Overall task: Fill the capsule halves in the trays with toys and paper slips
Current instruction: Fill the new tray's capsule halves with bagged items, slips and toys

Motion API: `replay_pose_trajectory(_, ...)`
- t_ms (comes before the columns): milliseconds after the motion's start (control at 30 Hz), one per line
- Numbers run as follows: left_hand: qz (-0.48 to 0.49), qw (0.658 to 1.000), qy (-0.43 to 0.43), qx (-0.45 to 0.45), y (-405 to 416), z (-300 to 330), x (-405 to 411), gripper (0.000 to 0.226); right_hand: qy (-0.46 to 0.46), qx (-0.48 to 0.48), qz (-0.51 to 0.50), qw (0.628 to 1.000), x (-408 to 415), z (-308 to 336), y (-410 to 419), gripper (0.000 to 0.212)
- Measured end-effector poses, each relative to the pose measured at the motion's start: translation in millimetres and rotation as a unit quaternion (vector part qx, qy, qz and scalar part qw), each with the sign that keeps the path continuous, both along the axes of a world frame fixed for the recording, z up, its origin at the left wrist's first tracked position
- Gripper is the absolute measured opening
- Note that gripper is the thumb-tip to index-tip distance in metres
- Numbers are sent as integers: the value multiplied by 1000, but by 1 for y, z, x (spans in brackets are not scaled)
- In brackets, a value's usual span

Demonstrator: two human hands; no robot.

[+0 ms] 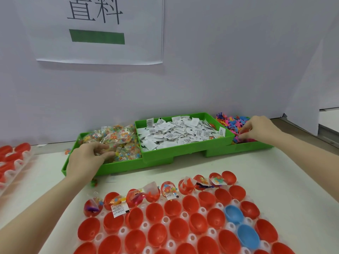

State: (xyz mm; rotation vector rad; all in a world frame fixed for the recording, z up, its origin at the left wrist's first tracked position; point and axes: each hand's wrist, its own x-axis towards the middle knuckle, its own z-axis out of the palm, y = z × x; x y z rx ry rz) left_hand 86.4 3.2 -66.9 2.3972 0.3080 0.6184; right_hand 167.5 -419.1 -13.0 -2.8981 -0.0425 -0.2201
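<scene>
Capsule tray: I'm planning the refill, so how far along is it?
Done: most of the back row holds toys and slips. In hand: the left hand reaches into the bagged toys, the right hand into the coloured figures. Left: the empty red halves and two blue halves.

At seven o'clock your left hand (86,158) covers part of the bagged toys (117,142), so you cannot tell what its fingertips hold. At two o'clock your right hand (260,129) hides the colourful toy figures (231,121) beneath it. The capsule tray (183,215) runs off the bottom edge; the second tray (20,162) is cut at nine o'clock. The slips' (176,132) print is too small to read.
</scene>
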Motion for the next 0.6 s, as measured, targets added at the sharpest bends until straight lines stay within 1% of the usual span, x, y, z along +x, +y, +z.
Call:
replay_pose_trajectory(67, -6, 1000, 2, -10, 1, 1, 0, 30, -74, 61, -18, 995, -2, 0, 0, 24)
replay_pose_trajectory(133, -22, 999, -2, -35, 2, 2, -1, 34, -137, 123, -35, 982, -2, 0, 2, 26)
replay_pose_trajectory(200, -34, 998, -12, -50, 4, 2, -3, 40, -153, 182, -42, 970, -3, -1, 5, 28)
replay_pose_trajectory(267, -38, 998, -16, -41, 6, 3, -3, 45, -184, 247, -60, 950, -5, -1, 7, 24)
replay_pose_trajectory(333, -42, 998, -18, -42, 7, 5, -4, 40, -204, 290, -78, 932, -6, 2, 13, 18)
replay_pose_trajectory(367, -45, 998, -19, -46, 7, 6, -5, 34, -195, 301, -69, 931, -6, 4, 18, 19)
replay_pose_trajectory(433, -47, 997, -21, -51, 6, 7, -5, 21, -157, 286, -16, 945, -6, 11, 33, 25)
replay_pose_trajectory(500, -43, 997, -28, -59, 3, 8, -7, 19, -107, 231, 52, 966, -8, 17, 54, 24)
replay_pose_trajectory(567, -35, 996, -38, -68, 0, 11, -8, 24, -32, 137, 106, 984, -12, 20, 76, 20)
replay_pose_trajectory(600, -33, 996, -44, -64, -3, 13, -9, 24, 0, 66, 120, 991, -13, 20, 87, 27)
